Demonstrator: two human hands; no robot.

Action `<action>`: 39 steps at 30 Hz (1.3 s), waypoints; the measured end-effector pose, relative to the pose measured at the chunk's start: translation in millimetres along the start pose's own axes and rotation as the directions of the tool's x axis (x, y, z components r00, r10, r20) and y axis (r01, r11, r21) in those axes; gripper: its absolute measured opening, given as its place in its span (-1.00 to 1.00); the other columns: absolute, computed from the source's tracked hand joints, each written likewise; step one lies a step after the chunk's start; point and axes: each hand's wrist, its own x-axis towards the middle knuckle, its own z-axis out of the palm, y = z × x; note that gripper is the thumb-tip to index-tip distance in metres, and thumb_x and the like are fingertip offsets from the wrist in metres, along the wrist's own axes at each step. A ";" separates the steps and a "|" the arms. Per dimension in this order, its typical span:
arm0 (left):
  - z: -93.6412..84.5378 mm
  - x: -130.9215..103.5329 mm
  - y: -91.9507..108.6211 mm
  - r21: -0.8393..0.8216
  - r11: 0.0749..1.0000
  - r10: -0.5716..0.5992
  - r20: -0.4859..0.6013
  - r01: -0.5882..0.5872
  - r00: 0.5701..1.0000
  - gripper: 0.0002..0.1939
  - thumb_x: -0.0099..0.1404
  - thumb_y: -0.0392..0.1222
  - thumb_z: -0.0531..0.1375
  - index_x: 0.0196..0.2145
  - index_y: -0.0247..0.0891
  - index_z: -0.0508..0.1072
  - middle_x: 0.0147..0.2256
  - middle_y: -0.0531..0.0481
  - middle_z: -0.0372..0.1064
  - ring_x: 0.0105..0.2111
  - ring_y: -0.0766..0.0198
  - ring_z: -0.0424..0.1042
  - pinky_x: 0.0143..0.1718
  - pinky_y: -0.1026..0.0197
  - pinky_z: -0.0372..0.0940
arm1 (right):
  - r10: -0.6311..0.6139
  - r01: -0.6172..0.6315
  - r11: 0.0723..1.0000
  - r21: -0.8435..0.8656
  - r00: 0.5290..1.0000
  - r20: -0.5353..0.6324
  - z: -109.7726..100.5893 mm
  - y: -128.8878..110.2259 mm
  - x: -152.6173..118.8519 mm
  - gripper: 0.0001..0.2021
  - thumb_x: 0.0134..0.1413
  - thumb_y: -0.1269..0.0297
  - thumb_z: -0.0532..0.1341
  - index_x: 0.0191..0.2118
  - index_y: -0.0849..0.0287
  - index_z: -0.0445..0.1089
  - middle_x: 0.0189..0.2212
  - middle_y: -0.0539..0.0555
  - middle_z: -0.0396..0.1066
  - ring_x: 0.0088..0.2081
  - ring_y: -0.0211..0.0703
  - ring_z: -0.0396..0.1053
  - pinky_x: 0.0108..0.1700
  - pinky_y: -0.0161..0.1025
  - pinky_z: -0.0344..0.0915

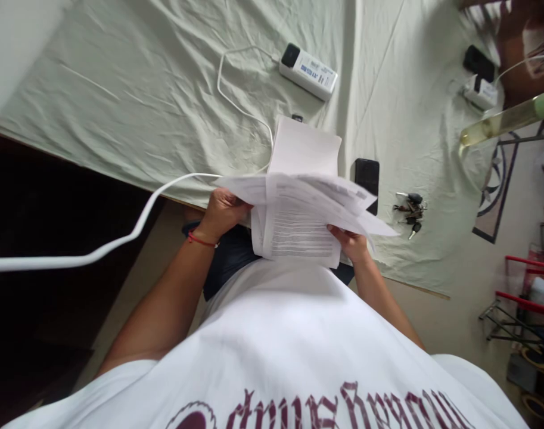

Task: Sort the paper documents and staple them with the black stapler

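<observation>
A stack of printed paper sheets [302,229] spreads open before my body at the table's near edge, some leaves fanned and slightly blurred. My left hand [227,211], with a red string at its wrist, is closed on the left side of the sheets, thumb on top. On the lower right, my right hand [350,241] pinches the sheets with its thumb over the printed page; its other fingers are hidden beneath. Blank white paper [305,146] extends from the stack onto the cloth.
The table has a pale green cloth [164,107]. On it lie a white box-shaped device [308,72] with a white cable [137,223], a black phone [367,179] and a bunch of keys [410,210]. A bottle [499,125] and another white device [481,90] are at the right.
</observation>
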 end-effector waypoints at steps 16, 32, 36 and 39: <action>14.5 -5.2 1.0 0.120 0.993 0.013 -0.179 0.009 0.984 -0.44 0.41 0.29 0.18 0.07 -0.24 0.47 -0.04 -0.14 0.57 0.00 0.10 0.57 0.09 0.04 0.46 | 0.073 -0.057 0.985 0.162 0.993 -0.095 17.8 -25.2 -1.6 -0.64 0.05 -0.06 0.45 -0.22 0.16 0.60 -0.23 0.12 0.65 -0.22 0.01 0.56 -0.12 -0.04 0.48; 58.2 18.5 15.7 0.045 0.987 -0.141 -0.209 0.154 0.968 -0.48 0.17 0.01 0.42 -0.01 -0.20 0.35 -0.10 -0.13 0.58 -0.10 0.02 0.59 0.00 -0.02 0.49 | 0.122 -0.088 0.972 0.218 0.982 -0.147 32.9 -31.0 8.2 -0.53 0.00 -0.06 0.47 -0.07 0.16 0.55 -0.14 0.14 0.65 -0.15 0.01 0.57 -0.04 -0.01 0.51; 62.7 17.5 22.2 0.181 0.968 -0.138 -0.184 0.172 0.973 -0.70 0.14 -0.17 0.37 -0.17 -0.19 0.44 -0.17 -0.11 0.60 -0.10 -0.06 0.59 0.05 -0.11 0.47 | -0.021 0.024 1.000 0.019 0.985 -0.173 27.6 -23.8 4.6 -0.66 0.09 -0.04 0.42 -0.17 0.12 0.56 -0.25 0.10 0.58 -0.11 0.04 0.48 0.00 0.01 0.47; 63.7 13.0 28.8 -0.014 0.988 -0.153 -0.092 0.153 0.984 -0.70 0.25 -0.16 0.26 -0.05 -0.22 0.48 -0.10 -0.12 0.62 -0.05 -0.03 0.60 0.11 -0.11 0.46 | -0.180 0.142 0.970 -0.196 0.965 -0.190 20.2 -24.8 4.5 -0.73 0.12 -0.02 0.41 -0.28 0.09 0.57 -0.19 0.10 0.51 0.01 0.06 0.38 0.20 0.12 0.32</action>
